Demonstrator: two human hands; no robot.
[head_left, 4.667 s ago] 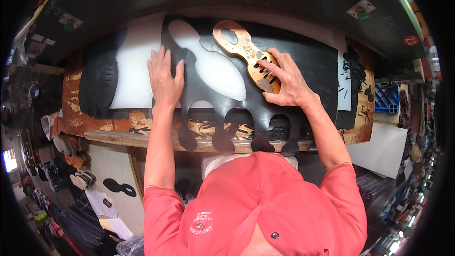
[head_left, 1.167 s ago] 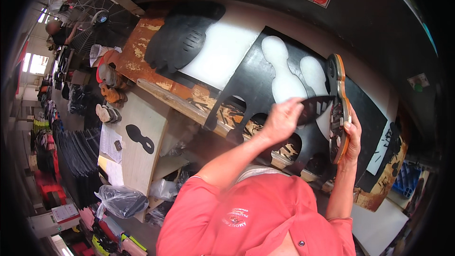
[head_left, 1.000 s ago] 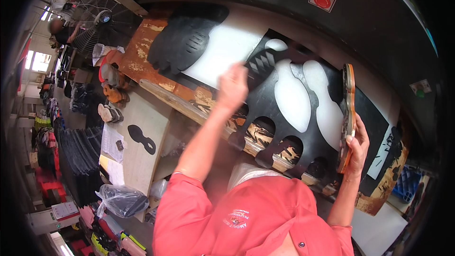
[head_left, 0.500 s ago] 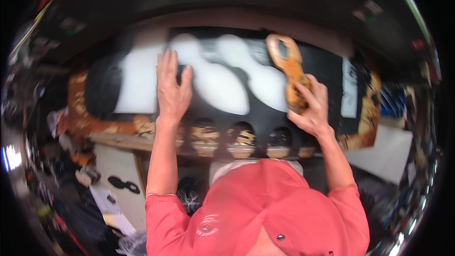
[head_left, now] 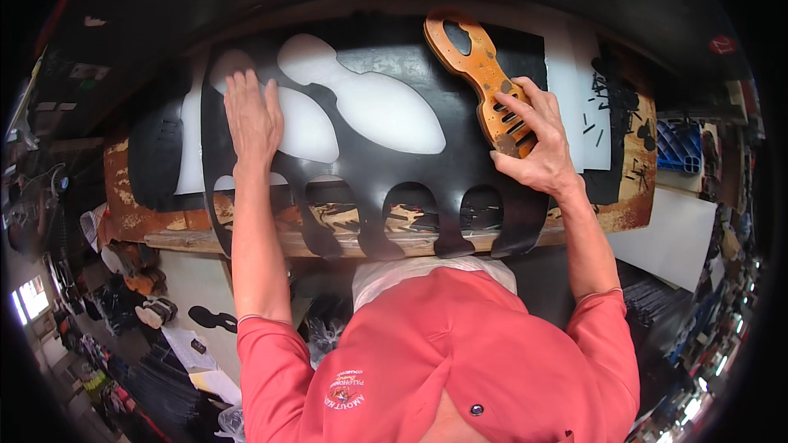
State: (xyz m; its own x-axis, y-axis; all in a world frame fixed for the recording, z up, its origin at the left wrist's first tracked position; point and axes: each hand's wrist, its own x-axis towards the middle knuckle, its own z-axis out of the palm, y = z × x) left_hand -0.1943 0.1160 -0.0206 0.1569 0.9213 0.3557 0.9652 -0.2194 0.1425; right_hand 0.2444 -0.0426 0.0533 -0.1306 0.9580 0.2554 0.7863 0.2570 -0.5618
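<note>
Currently the left hand (head_left: 253, 115) lies flat, palm down, fingers (head_left: 244, 82) spread, on a black sheet (head_left: 460, 156) that covers the desk (head_left: 189, 226). Under and just beyond these fingers are sole-shaped cutouts (head_left: 377, 107) in the sheet, showing a white surface below. The sheet's near edge hangs over the desk front, cut into a row of rounded notches (head_left: 410, 205) well below both hands.

The right hand (head_left: 538, 143) rests on an orange-brown wooden sole-shaped template (head_left: 484, 82), fingers (head_left: 525, 111) slightly spread and pressing down on its slotted near end; the thumb sits at the template's near tip. The template lies flat on the sheet, its far end with an oval hole pointing away from the fingers. A blue crate (head_left: 680, 146) sits well to the right of the right fingers.
</note>
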